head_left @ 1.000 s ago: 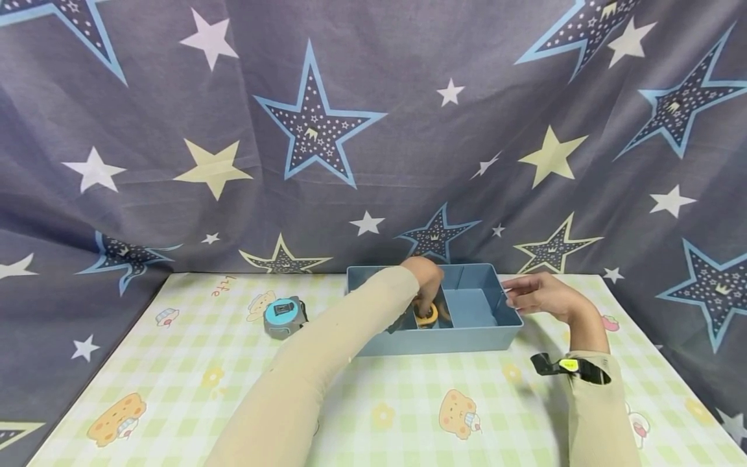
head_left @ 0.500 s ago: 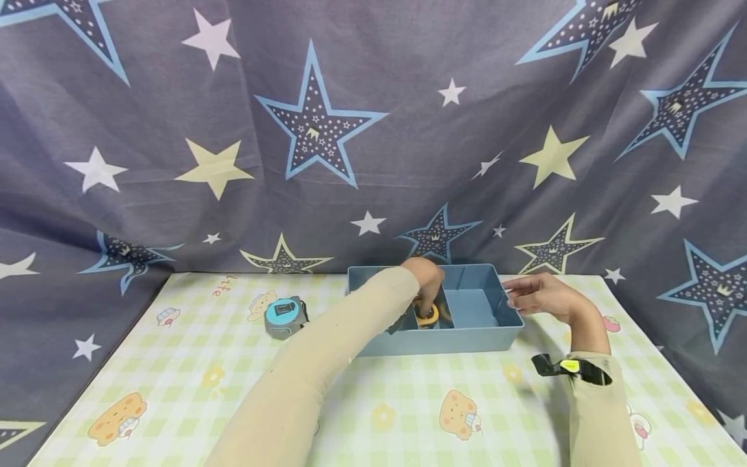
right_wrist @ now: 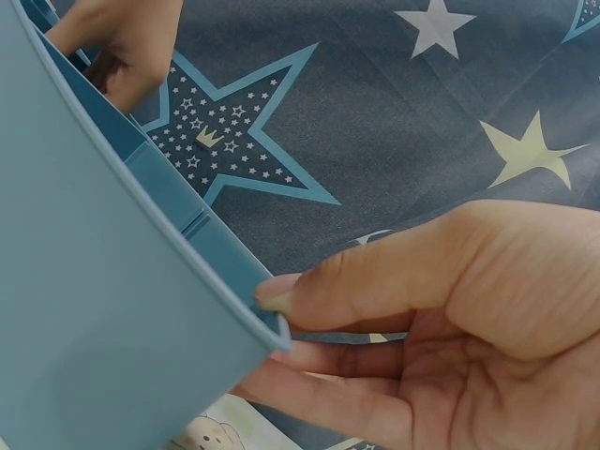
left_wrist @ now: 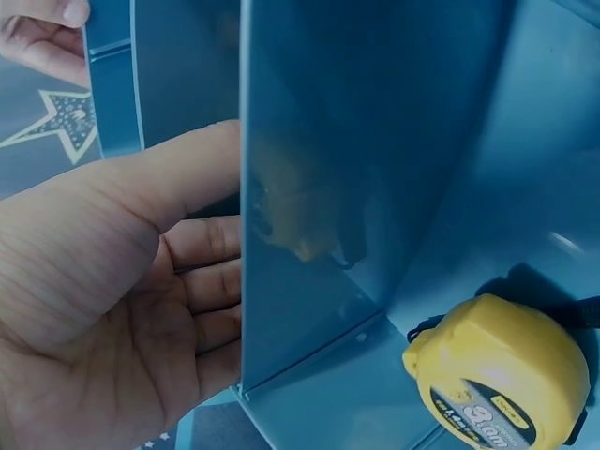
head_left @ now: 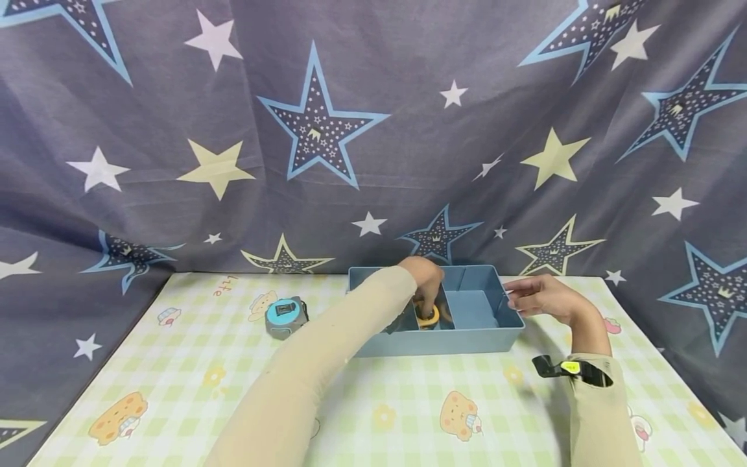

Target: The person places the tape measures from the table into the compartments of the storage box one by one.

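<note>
In the head view, a blue divided box [head_left: 443, 342] stands at the back of the table. My left hand [head_left: 428, 277] reaches down into its middle compartment, fingers around a rounded orange-yellow tape measure [head_left: 430, 320]. In the left wrist view the fingertips of the left hand [left_wrist: 122, 291] go out of sight behind a divider [left_wrist: 309, 216]. Across that divider, in the neighbouring compartment, lies a yellow tape measure [left_wrist: 506, 370] with a black strap. My right hand [right_wrist: 441, 319] pinches the box's right end wall at a corner, thumb inside the rim and fingers outside.
A grey tape measure with a turquoise face [head_left: 286, 316] lies on the table left of the box, beside the left sleeve [head_left: 327, 363]. The checked tablecloth [head_left: 385, 395] covers the table. A curtain with stars [head_left: 408, 130] hangs close behind the box.
Both hands, the box and the tape measures keep their places. Only the whole head view shifts very slightly.
</note>
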`<state>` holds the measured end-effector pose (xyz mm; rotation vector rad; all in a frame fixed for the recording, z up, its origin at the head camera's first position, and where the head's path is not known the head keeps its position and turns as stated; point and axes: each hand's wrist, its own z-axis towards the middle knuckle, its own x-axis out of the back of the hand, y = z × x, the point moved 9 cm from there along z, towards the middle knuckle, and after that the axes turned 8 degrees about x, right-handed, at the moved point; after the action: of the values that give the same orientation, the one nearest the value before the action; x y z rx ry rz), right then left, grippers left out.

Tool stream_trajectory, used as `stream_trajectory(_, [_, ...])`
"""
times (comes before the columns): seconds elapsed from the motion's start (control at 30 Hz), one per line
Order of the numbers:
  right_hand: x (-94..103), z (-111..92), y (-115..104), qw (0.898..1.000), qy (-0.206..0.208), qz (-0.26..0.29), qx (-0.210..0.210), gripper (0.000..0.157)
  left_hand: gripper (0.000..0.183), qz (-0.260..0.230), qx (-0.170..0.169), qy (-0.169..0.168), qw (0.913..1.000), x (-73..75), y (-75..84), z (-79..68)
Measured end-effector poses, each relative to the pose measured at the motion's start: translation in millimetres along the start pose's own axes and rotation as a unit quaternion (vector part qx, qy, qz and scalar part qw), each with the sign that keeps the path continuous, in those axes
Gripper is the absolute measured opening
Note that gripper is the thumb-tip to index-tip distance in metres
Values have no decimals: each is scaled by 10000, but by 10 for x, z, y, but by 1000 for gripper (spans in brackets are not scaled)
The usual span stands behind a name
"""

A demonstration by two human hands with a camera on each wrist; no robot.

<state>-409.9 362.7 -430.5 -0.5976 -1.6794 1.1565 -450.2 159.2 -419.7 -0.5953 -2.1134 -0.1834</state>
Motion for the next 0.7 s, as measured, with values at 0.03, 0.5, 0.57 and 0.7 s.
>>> stream_trajectory(0.03, [1,1,1,10000,4,1,-1,60,71,-77,-17,-24,10000,-1,-7,-4])
stream_trajectory(0.5, [-6,0,-34,9999,-8,-57,92,58,35,280,-704,335,9966,151,-12,-133])
stream_trajectory(0.57, [-10,-2,-41,9999,-21,-71,105,58,33,356,-872,390,9948,162,-4,-188])
stream_trajectory(0.7, [-17,-6,-42,9998,-59,-90,136,57,58,174,-1071,496,9929,183,-39,-328])
